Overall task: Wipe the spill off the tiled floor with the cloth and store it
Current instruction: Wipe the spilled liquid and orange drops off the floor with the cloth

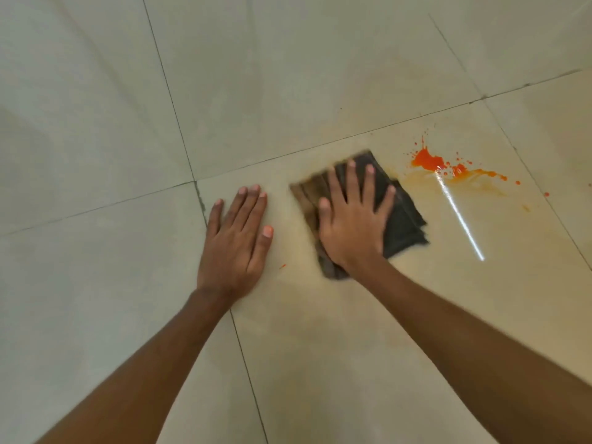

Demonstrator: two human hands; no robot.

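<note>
A folded dark grey-brown cloth (404, 216) lies flat on the pale tiled floor (96, 123). My right hand (354, 219) presses down on it with fingers spread, palm flat. An orange-red spill (429, 160) with splatter drops and a smeared orange streak (477, 177) sits just right of the cloth, apart from it. My left hand (235, 238) rests flat on the bare floor left of the cloth, fingers together, holding nothing. A small orange fleck (282, 266) lies between my two wrists.
Dark grout lines (179, 129) cross the floor and meet left of my left hand. A bright strip of reflected light (461, 219) runs across the tile right of the cloth. Faint yellowish smearing tints the tile around the cloth.
</note>
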